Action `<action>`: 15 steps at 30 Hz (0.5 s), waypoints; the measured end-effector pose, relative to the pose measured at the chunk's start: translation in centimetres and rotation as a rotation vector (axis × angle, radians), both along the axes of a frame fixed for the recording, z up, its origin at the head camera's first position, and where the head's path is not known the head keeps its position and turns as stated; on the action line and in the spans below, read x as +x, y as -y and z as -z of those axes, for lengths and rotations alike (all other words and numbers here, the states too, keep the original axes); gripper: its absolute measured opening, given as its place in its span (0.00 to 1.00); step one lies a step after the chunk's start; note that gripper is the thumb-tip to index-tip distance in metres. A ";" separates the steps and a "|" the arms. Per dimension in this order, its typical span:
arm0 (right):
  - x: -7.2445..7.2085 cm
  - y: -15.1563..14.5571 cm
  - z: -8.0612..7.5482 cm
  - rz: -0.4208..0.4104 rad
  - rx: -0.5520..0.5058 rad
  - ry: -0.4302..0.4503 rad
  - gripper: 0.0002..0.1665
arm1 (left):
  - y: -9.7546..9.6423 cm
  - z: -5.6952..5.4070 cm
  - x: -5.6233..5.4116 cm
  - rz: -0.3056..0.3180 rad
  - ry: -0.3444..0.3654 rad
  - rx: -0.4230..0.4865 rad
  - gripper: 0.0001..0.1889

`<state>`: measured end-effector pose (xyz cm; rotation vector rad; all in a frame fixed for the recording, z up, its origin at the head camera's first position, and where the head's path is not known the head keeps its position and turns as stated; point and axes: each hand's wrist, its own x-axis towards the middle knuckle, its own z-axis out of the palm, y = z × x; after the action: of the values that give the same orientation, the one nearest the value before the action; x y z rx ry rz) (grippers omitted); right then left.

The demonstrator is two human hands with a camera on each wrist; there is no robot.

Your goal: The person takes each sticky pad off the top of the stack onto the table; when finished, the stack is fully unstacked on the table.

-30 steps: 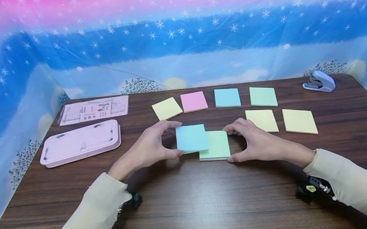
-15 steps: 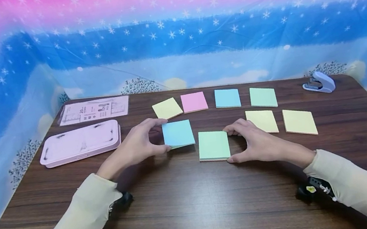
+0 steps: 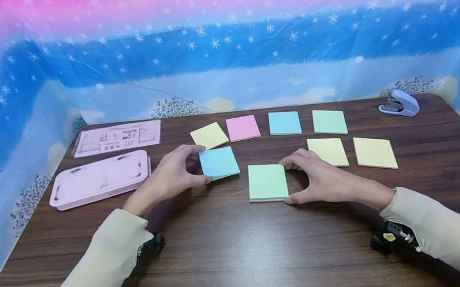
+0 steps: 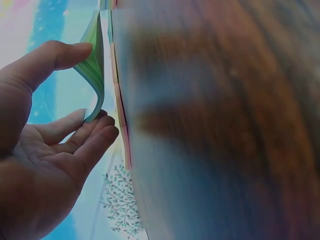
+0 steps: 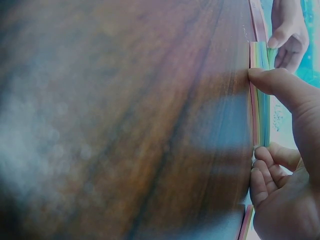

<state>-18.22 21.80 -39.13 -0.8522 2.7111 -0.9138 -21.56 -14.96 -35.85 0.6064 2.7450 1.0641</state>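
Observation:
My left hand (image 3: 172, 174) pinches a blue-topped sticky note pad (image 3: 219, 163) by its left side, just above the table. In the left wrist view the pad (image 4: 95, 67) bows between thumb and fingertips, and green sheets show on its underside. To the right, my right hand (image 3: 321, 174) holds a green-topped stack of sticky note pads (image 3: 267, 181) at its right corners, with the stack resting on the table. Pink, yellow, blue and green layers show along the stack's edge (image 5: 261, 110) in the right wrist view.
Behind the hands lie a yellow pad (image 3: 209, 135), a pink pad (image 3: 243, 127), a blue pad (image 3: 284, 123) and a green pad (image 3: 329, 121). Two yellow pads, one outermost (image 3: 375, 152), lie right. A pink case (image 3: 101, 179) and printed packet (image 3: 117, 138) are left; a stapler (image 3: 402, 103) is far right.
My left hand has carried the blue-topped pad left and away from me, off its overlap with the green-topped stack. The right hand and its stack have stayed put.

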 end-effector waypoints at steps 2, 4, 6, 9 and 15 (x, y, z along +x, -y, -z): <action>0.0 0.0 0.0 0.000 -0.002 0.000 0.46 | -0.1 0.0 -0.1 0.000 0.002 -0.004 0.40; 0.0 0.0 0.0 0.001 -0.004 0.001 0.45 | -0.2 0.0 -0.1 0.003 0.003 -0.008 0.40; 0.0 0.0 0.0 0.002 -0.005 0.002 0.46 | -0.4 0.1 -0.2 0.008 0.004 -0.009 0.40; 0.0 0.0 0.0 0.001 -0.007 0.003 0.46 | -0.5 0.1 -0.2 0.015 0.008 -0.009 0.39; 0.0 0.0 0.0 -0.001 -0.008 0.000 0.46 | -0.7 0.2 -0.2 0.014 0.015 -0.032 0.40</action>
<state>-18.20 21.78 -39.15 -0.8541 2.7085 -0.9253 -21.81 -14.26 -36.03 0.6095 2.7356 1.0153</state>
